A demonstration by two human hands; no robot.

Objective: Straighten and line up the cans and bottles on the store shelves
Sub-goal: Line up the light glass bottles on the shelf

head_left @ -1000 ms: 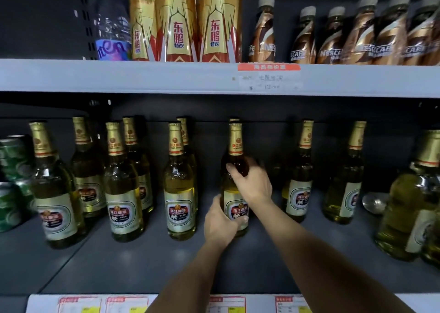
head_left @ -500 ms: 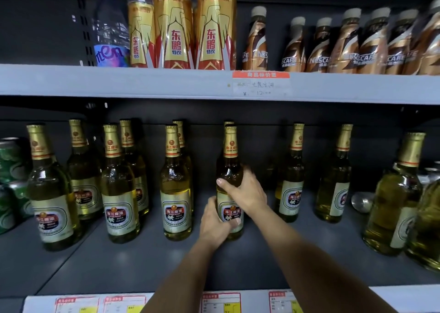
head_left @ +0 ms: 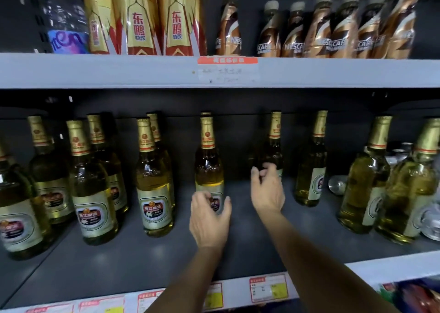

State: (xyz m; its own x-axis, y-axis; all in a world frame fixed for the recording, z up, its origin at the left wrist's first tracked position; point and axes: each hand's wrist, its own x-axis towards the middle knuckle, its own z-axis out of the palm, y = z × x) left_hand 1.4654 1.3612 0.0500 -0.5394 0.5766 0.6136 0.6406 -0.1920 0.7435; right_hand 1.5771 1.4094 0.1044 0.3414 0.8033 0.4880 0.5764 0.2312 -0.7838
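Glass beer bottles with gold foil necks stand on the lower shelf (head_left: 119, 260); going left to right, the nearest bottle on the left (head_left: 154, 188) stands upright well left of the left hand's fingers. The left hand (head_left: 208, 219) hangs with its fingers spread and loosely bent in front of the label of the middle bottle (head_left: 209, 167); whether the fingertips touch the glass I cannot tell, but they are not wrapped round it. Just right of that, the right hand (head_left: 266, 190) reaches deeper, its fingers (head_left: 266, 169) curled toward the body of the next bottle (head_left: 273, 150), right at the glass though not clearly closed on it. Further right, another bottle (head_left: 312, 169) stands with its label turned sideways. The step in hand looks like moving from the middle bottle to its right neighbour. Next, the right fingers would need to close round that bottle, draw it forward into line, and turn its label to the front.
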